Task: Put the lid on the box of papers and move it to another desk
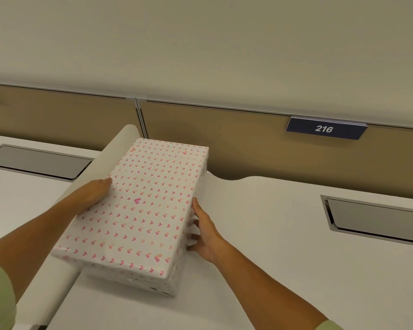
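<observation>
A long white box (138,210) printed with small pink hearts has its lid on. It sits on the right-hand white desk (260,246), at that desk's left edge. My left hand (92,195) presses against the box's left side, thumb up on the lid's edge. On the right long side my right hand (204,231) grips it, fingers wrapped around the lower wall. The papers inside are hidden by the lid.
A low white divider (100,167) runs between this desk and the left desk (17,201), under the box's left edge. Each desk has a grey cable hatch (377,220) (38,161). Tan partition panels (224,139) stand behind, with a sign (324,128) reading 216.
</observation>
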